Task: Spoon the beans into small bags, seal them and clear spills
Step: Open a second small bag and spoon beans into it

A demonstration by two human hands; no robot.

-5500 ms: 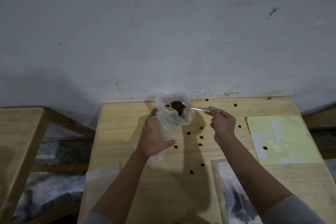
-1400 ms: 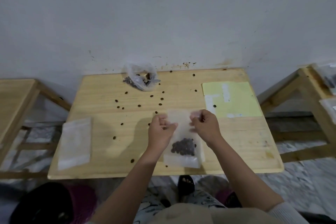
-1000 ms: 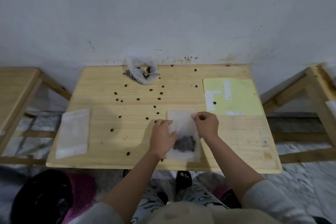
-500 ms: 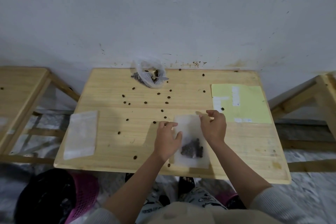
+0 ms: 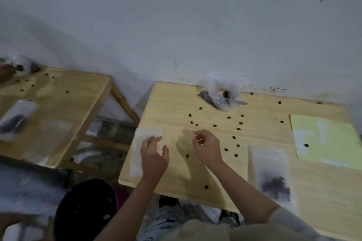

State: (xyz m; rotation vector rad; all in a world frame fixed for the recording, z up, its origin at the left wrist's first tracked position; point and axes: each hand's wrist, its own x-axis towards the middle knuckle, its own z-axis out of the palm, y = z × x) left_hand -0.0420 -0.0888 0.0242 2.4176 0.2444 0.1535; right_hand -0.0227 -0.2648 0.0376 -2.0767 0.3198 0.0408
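Now, both of my hands hover low over the wooden worktop (image 5: pixel 317 191), holding nothing. My left hand (image 5: pixel 153 157) is over the near left edge with fingers spread and loosely bent, partly covering an empty small bag (image 5: pixel 146 136) that lies flat there; whether the fingertips touch the bag I cannot tell. My right hand (image 5: pixel 207 149) sits just to the right of it, fingers curled inward, thumb and forefinger close together, and I cannot make out anything between them. Well to the right, toward the near edge, lies the filled small bag (image 5: pixel 271 170), flat, with a dark clump of beans (image 5: pixel 276 187) gathered in its lower end; neither hand touches it. Loose spilled beans (image 5: pixel 236 155) are scattered across the middle of the worktop, mostly between my right hand and the far edge, with one more near the front edge. At the far edge, against the grey wall (image 5: pixel 195 15), sits the crumpled clear supply bag (image 5: pixel 221 92) with dark beans inside and a metal spoon handle (image 5: pixel 240 102) poking out to the right. A pale yellow sheet (image 5: pixel 329 139) lies on the right side with a single bean on it. A second wooden table (image 5: pixel 58 92) stands off to the left, blurred, carrying more bags and stray beans.
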